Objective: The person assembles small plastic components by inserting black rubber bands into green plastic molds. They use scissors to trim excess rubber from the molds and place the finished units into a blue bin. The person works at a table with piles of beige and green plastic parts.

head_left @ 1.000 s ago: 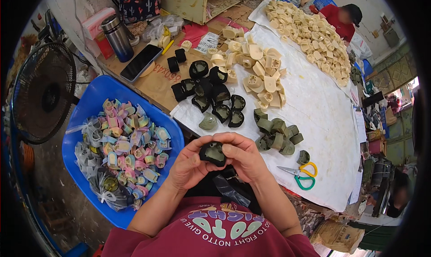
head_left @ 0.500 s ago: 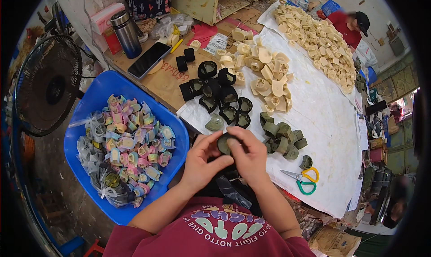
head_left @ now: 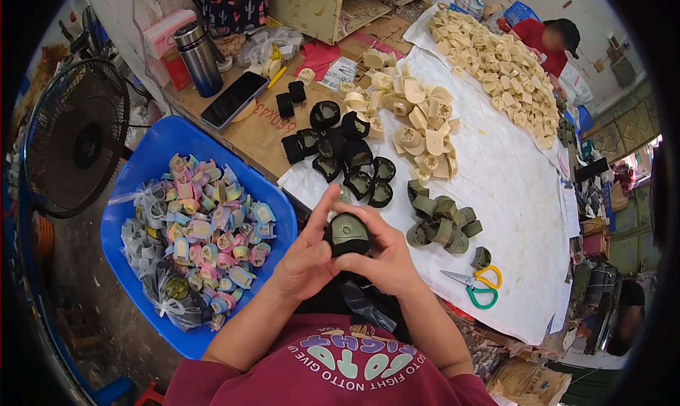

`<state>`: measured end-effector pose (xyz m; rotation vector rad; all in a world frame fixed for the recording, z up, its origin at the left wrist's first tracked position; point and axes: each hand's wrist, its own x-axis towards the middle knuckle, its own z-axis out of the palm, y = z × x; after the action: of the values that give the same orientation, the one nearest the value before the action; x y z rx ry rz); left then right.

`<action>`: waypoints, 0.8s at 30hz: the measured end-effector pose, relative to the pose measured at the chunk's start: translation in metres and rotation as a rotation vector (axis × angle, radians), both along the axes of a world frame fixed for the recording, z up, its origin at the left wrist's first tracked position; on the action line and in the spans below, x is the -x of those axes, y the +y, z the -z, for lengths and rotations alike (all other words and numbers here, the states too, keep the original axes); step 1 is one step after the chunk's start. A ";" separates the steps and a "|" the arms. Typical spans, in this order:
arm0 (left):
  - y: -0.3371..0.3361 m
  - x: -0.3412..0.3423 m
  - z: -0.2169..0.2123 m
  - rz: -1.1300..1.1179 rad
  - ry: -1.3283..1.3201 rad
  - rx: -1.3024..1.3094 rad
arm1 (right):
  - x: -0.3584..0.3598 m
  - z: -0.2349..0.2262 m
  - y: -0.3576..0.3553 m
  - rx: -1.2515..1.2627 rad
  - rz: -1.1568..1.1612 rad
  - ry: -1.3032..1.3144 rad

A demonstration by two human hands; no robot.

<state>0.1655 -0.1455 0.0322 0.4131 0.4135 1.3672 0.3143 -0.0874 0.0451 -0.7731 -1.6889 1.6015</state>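
Between my two hands is a rounded olive-green moulded piece with a black fabric band around its lower edge. My right hand grips its right side, thumb along the bottom edge. My left hand presses its thumb against the left side, index finger pointing up. Just beyond my fingers sit several black fabric-covered pieces with green insides. A pale green translucent piece is mostly hidden behind my fingers. To the right lies a pile of bare olive-green pieces.
Scissors with yellow and green handles lie at right on the white sheet. Cream pieces are heaped farther back. A blue tub of pastel pieces stands left, near a fan. A phone and flask rest behind.
The piece in my hands has turned and tilted, so its rounded green face and black band now show. My left index finger has lifted away from it.
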 end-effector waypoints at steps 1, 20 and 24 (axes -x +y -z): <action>0.001 0.000 -0.001 0.006 -0.033 0.004 | -0.001 0.003 -0.001 0.037 -0.012 -0.012; 0.002 -0.003 -0.005 -0.021 -0.007 0.131 | 0.008 0.017 0.008 -0.702 0.070 -0.134; 0.001 -0.006 -0.003 -0.074 0.148 0.051 | 0.004 0.012 -0.008 0.282 0.066 0.222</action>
<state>0.1713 -0.1445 0.0348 0.4630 0.5894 1.3992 0.3101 -0.0951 0.0327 -0.7463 -1.2863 1.8284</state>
